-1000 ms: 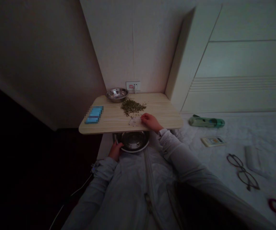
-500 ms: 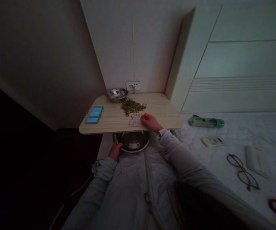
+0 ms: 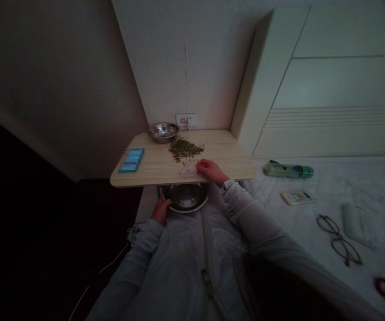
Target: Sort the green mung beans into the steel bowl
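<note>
Green grains (image 3: pixel 184 149) lie ahead-left of the nearer right hand (image 3: pixel 210 170); its grip is pressed together; left hand (image 3: pixel 161 211) pinches lower bowl (image 3: pixel 203 196)

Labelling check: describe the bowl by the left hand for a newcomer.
Find the table. Below its near edge is a metal bowl, the left hand holding its rim. The other bowl stands on the table; this one is lower, partly hidden by it.
</note>
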Motion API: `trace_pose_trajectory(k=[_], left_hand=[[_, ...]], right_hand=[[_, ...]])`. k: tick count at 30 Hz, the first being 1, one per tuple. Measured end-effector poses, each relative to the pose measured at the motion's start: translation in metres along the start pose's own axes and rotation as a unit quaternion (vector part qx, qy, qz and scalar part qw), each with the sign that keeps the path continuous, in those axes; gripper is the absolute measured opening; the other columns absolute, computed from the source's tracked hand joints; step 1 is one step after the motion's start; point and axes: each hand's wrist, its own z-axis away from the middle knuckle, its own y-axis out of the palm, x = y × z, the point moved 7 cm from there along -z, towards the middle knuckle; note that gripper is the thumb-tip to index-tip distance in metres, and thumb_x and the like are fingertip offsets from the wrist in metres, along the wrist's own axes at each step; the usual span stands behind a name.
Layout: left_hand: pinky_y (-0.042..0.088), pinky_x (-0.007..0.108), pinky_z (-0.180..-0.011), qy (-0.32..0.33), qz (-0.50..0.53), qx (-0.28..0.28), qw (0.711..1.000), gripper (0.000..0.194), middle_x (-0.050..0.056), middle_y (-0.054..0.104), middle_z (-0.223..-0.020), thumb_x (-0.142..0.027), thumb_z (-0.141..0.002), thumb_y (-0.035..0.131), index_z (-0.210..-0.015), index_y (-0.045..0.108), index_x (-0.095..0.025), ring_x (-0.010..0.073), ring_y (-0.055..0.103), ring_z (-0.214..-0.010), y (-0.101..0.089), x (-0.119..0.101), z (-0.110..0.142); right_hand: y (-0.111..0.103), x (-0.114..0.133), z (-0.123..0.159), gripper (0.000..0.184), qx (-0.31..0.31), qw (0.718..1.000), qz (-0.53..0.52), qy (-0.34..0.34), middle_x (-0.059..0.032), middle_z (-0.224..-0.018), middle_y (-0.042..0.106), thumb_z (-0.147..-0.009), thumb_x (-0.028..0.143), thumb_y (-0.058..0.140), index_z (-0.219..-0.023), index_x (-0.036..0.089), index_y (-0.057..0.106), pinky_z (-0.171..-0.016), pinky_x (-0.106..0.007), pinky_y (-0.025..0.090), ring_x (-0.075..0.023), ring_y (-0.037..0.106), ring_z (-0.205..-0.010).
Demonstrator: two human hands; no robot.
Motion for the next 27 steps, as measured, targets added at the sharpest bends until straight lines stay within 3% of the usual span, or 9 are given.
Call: trace_pose_trajectory(k=[8,14,20,27], left_hand=[[0.047,0.026,-0.056,-0.007,-0.002,-0.003,1.0,0.03,0.001,0.06,-0.066,-0.01,-0.05,0.051,-0.078,0.053,-0.017,0.0177,0.058,-0.07,0.0,0.0,0.0],[0.047,0.027,-0.056,-0.009,-0.004,-0.009,1.0,0.03,0.001,0.06,-0.066,-0.01,-0.049,0.052,-0.078,0.053,-0.016,0.0187,0.058,-0.071,-0.002,0.001,-0.002],[0.046,0.027,-0.059,-0.007,0.005,0.005,1.0,0.033,0.001,0.06,-0.067,-0.01,-0.049,0.052,-0.082,0.053,-0.016,0.0179,0.058,-0.071,-0.002,0.003,-0.005],[0.045,0.025,-0.055,0.0,-0.011,0.001,1.0,0.03,0.001,0.06,-0.068,-0.011,-0.049,0.052,-0.079,0.053,-0.016,0.0178,0.058,-0.071,-0.001,-0.001,-0.002]], right_hand=[[0.0,0.003,0.001,0.019,-0.001,0.999,0.036,-0.003,0.0016,-0.062,0.059,-0.066,0.029,0.047,-0.076,0.016,0.055,-0.053,-0.02,0.033,-0.0073,0.047,-0.054],[0.002,-0.003,-0.002,0.019,0.004,1.0,-0.003,0.0,0.0017,-0.061,0.059,-0.066,0.028,0.046,-0.078,0.015,0.054,-0.053,-0.02,0.034,-0.0066,0.045,-0.051],[-0.003,-0.009,-0.005,0.022,-0.05,0.997,-0.052,-0.005,0.0017,-0.063,0.058,-0.068,0.03,0.042,-0.081,0.015,0.052,-0.054,-0.02,0.036,-0.0061,0.045,-0.051],[-0.003,-0.004,-0.002,0.02,-0.05,0.999,0.008,-0.002,0.0012,-0.063,0.059,-0.068,0.03,0.045,-0.079,0.016,0.053,-0.057,-0.021,0.035,-0.0071,0.047,-0.055]])
